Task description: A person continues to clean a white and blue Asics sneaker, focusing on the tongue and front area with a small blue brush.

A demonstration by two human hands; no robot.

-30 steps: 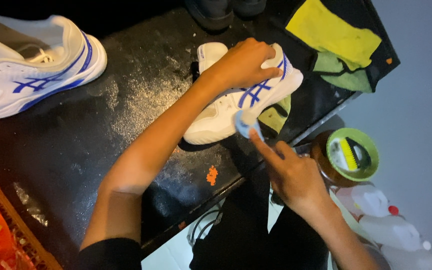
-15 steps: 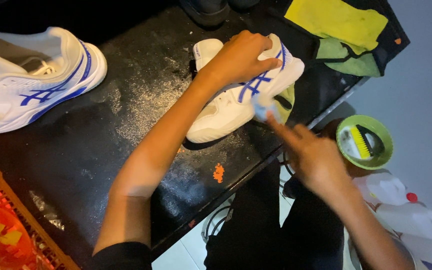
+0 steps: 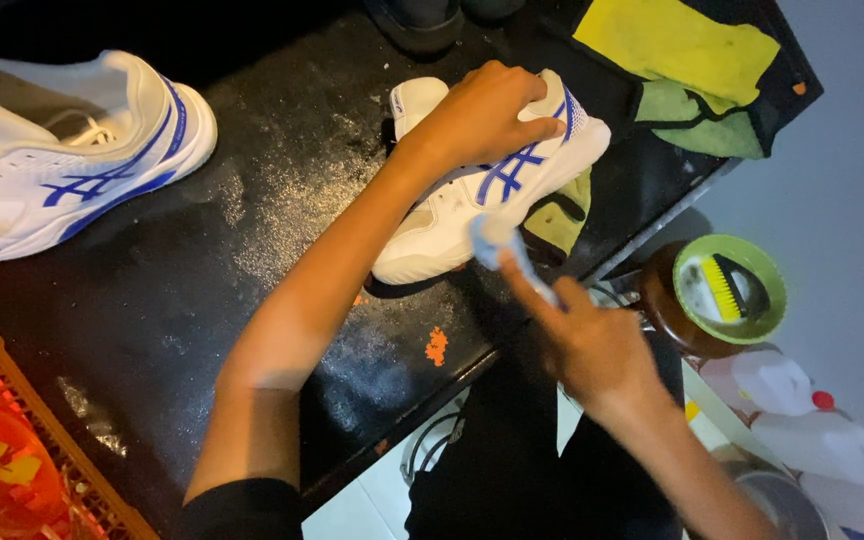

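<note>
My left hand (image 3: pixel 482 112) grips a white sneaker with blue stripes (image 3: pixel 512 190) from above, holding it on its side on the black table (image 3: pixel 202 300). My right hand (image 3: pixel 592 345) holds a small pale-blue brush (image 3: pixel 497 240), its blurred head pressed against the sneaker's side near the sole. A yellow-green cloth (image 3: pixel 562 215) lies under the sneaker. The matching second sneaker (image 3: pixel 62 165) rests at the table's far left, away from both hands.
Yellow and green cloths (image 3: pixel 692 60) lie at the table's back right. Below the table edge sits a green bowl with a yellow brush (image 3: pixel 732 290), beside clear plastic bottles (image 3: pixel 802 430). An orange crate (image 3: pixel 12 440) stands at lower left. A dark shoe (image 3: pixel 417 25) sits at the back.
The brush in my right hand has moved back and forth along the sneaker's side. My left hand has kept its grip on the sneaker. The view has shifted slightly.
</note>
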